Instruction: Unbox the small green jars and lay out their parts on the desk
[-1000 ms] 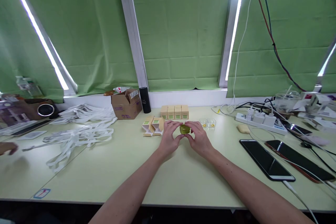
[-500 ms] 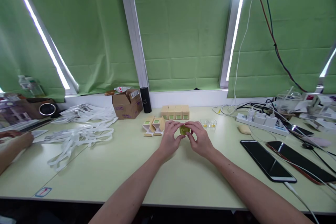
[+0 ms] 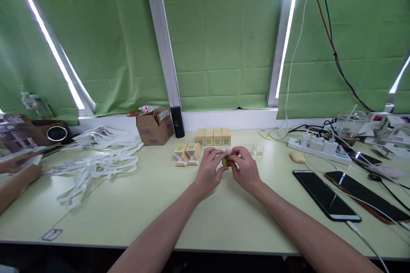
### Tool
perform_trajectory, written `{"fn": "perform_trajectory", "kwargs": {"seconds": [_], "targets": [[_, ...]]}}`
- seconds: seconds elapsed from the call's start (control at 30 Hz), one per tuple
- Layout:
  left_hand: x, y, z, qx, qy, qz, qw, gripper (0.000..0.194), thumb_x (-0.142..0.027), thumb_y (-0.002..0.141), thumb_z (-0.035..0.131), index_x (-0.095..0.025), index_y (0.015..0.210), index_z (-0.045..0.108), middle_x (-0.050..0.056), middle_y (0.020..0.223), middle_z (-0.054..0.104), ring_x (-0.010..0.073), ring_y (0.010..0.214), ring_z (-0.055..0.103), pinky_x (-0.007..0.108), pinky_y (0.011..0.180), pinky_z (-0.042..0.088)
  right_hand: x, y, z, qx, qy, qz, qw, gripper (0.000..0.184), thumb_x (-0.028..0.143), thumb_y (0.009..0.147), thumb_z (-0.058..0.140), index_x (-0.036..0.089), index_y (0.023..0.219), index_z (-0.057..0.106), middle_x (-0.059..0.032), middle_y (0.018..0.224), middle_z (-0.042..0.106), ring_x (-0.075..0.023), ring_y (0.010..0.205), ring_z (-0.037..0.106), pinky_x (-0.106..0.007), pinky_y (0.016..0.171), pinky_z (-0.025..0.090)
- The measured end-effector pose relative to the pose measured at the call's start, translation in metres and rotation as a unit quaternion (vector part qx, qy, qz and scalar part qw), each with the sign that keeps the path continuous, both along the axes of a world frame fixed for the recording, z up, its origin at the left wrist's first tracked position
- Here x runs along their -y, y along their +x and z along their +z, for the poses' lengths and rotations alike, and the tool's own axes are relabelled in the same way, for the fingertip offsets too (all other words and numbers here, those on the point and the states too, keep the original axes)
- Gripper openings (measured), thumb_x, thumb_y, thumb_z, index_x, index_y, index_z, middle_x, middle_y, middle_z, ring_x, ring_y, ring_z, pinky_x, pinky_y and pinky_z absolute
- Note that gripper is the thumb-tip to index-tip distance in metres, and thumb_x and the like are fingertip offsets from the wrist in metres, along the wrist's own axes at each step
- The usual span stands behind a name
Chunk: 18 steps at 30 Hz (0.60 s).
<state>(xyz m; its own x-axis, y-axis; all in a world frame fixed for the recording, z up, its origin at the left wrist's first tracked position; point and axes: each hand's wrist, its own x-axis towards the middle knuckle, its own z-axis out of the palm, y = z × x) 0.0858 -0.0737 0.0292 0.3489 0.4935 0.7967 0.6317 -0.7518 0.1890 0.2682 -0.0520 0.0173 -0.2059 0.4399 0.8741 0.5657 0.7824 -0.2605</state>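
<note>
Both my hands meet over the middle of the pale green table point(image 3: 179, 217). My left hand point(image 3: 209, 169) and my right hand point(image 3: 245, 168) pinch a small olive-green object point(image 3: 226, 162) between their fingertips; it is mostly hidden by the fingers. Just behind them stands a row of several small tan boxes with green labels point(image 3: 213, 136). Two opened tan boxes point(image 3: 187, 153) lie to the left of my left hand. Two small clear cups with yellow contents point(image 3: 256, 150) sit right of my right hand.
A brown cardboard box point(image 3: 154, 126) and a black cylinder point(image 3: 177, 121) stand at the back. White strips point(image 3: 96, 164) lie left. Another person's hands point(image 3: 19, 168) work at the far left. Phones point(image 3: 326, 196), a power strip point(image 3: 317, 145) and cables crowd the right.
My fingers have closed in tighter around the green object, covering more of it. The other person's hands at the far left have come further onto the table.
</note>
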Motion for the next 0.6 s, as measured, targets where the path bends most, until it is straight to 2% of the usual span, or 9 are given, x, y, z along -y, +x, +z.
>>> {"fn": "perform_trajectory", "kwargs": {"seconds": [0.1, 0.2, 0.43, 0.6], "targets": [[-0.0006, 0.0007, -0.0001, 0.004, 0.004, 0.002, 1.000, 0.042, -0.018, 0.093, 0.064, -0.025, 0.135, 0.062, 0.011, 0.123, 0.066, 0.0303, 0.120, 0.050, 0.052, 0.101, 0.052, 0.0018, -0.0004, 0.0007, 0.011, 0.000, -0.036, 0.999, 0.022, 0.013, 0.094, 0.053, 0.022, 0.088, 0.072, -0.0078, 0.097, 0.056, -0.0185, 0.082, 0.057, -0.027, 0.054, 0.042], [-0.0018, 0.0014, -0.0010, 0.009, 0.005, 0.007, 1.000, 0.042, -0.018, 0.093, 0.065, -0.024, 0.135, 0.061, 0.011, 0.123, 0.066, 0.0299, 0.120, 0.049, 0.051, 0.101, 0.051, 0.0033, -0.0009, 0.0020, 0.016, 0.012, -0.051, 0.999, 0.023, 0.013, 0.095, 0.052, 0.021, 0.087, 0.072, -0.0062, 0.092, 0.054, -0.0171, 0.077, 0.054, -0.026, 0.052, 0.036], [-0.0025, 0.0013, -0.0020, 0.015, 0.008, 0.022, 1.000, 0.040, -0.021, 0.093, 0.068, -0.024, 0.132, 0.062, 0.011, 0.122, 0.066, 0.0302, 0.120, 0.049, 0.051, 0.102, 0.051, 0.0046, -0.0010, 0.0048, 0.031, 0.033, -0.050, 0.998, 0.026, 0.014, 0.098, 0.051, 0.022, 0.084, 0.071, -0.0047, 0.078, 0.056, -0.0181, 0.075, 0.055, -0.028, 0.057, 0.038], [-0.0033, 0.0011, -0.0025, 0.016, 0.013, 0.033, 0.999, 0.042, -0.021, 0.093, 0.066, -0.026, 0.135, 0.061, 0.011, 0.122, 0.067, 0.0306, 0.120, 0.051, 0.053, 0.101, 0.051, 0.0036, -0.0003, 0.0042, 0.038, 0.050, -0.054, 0.997, 0.026, 0.015, 0.099, 0.050, 0.022, 0.084, 0.071, -0.0046, 0.076, 0.066, -0.0173, 0.069, 0.059, -0.029, 0.060, 0.039]]}}
